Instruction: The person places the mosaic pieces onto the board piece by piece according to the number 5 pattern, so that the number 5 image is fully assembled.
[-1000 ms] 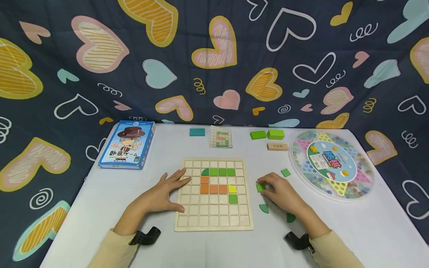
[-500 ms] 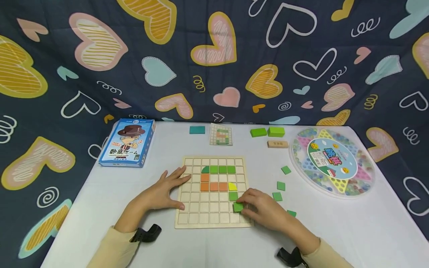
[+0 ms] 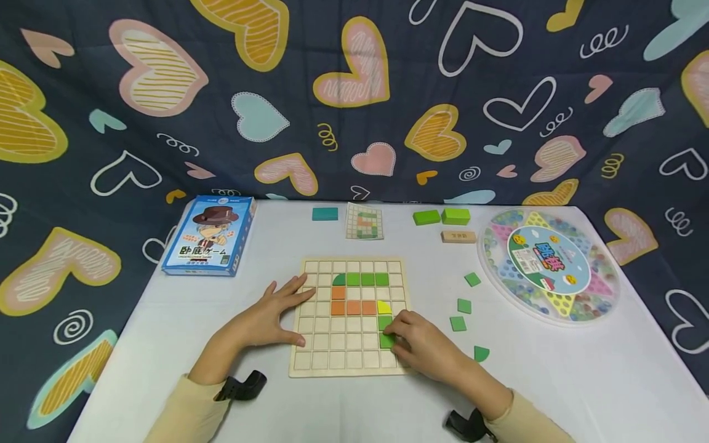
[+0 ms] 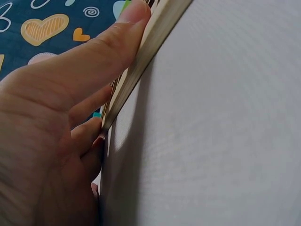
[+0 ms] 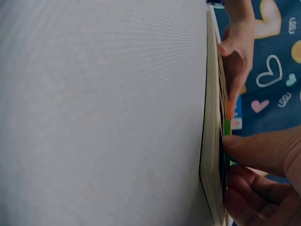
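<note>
A pale wooden grid board [image 3: 338,357] lies on the white table. Several flat tiles sit in its squares: a dark green quarter-round [image 3: 339,280], green squares [image 3: 368,279], orange squares [image 3: 353,307] and a yellow tile [image 3: 384,307]. My left hand [image 3: 274,317] rests at the board's left side with fingers and thumb spread; in the left wrist view its thumb [image 4: 108,52] lies against the board's edge. My right hand [image 3: 429,347] pinches a green square tile [image 3: 386,341] on the board, directly below another green tile [image 3: 384,323]. Its fingers cover part of that tile.
Loose green tiles [image 3: 464,306] and a green quarter-round [image 3: 481,353] lie to the right. Behind the board are a pattern card [image 3: 364,221], a teal block [image 3: 325,213], green blocks [image 3: 426,217] and a wooden block [image 3: 458,237]. A blue game box [image 3: 209,237] and round marble game [image 3: 548,264] flank them.
My right hand has picked up a green square tile from the table right of the board and carried it left onto the grid. The left hand has stayed put.
</note>
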Motion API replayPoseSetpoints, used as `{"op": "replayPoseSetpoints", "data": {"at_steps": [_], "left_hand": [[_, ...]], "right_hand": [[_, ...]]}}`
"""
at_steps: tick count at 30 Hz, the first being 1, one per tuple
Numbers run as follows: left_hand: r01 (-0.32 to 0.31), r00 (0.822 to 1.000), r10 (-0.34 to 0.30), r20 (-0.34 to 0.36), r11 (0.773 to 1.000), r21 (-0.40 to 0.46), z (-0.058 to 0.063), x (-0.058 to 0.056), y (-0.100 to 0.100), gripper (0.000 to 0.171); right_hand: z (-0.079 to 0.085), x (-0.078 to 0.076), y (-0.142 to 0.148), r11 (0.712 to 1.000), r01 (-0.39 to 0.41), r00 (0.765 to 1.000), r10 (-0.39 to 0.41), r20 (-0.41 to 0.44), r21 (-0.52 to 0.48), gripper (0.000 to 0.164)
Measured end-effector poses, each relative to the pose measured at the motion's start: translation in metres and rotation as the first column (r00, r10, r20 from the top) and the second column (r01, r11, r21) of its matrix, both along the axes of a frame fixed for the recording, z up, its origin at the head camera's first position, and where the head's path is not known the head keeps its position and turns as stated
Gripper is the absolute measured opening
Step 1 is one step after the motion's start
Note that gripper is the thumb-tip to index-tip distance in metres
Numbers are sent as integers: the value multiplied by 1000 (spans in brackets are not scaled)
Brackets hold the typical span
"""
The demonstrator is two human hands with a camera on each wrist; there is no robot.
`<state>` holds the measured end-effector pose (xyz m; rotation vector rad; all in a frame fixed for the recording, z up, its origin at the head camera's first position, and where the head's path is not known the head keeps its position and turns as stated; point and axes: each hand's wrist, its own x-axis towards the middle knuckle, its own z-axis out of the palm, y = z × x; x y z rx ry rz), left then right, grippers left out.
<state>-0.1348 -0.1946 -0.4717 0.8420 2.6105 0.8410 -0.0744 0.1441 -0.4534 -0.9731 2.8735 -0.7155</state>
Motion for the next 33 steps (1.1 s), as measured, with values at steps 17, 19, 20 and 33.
{"op": "replayPoseSetpoints", "data": {"at_steps": [17, 19, 20, 33], "left_hand": [[-15, 1000, 16, 14, 1000, -12, 1, -1, 3, 103], [-18, 1000, 18, 17, 1000, -13, 2, -1, 3, 103], [-18, 1000, 18, 17, 1000, -15, 2, -1, 3, 103], [-6, 1000, 6, 13, 999, -32, 2, 0, 1, 102]], "right_hand": [[8, 41, 115, 906, 420, 888, -422, 182, 52, 28], [4, 41, 121, 908, 417, 892, -417, 173, 40, 25], [3, 41, 121, 911, 411, 898, -410, 162, 24, 23], [3, 27, 24, 991, 22, 993, -7, 114, -134, 21]]}}
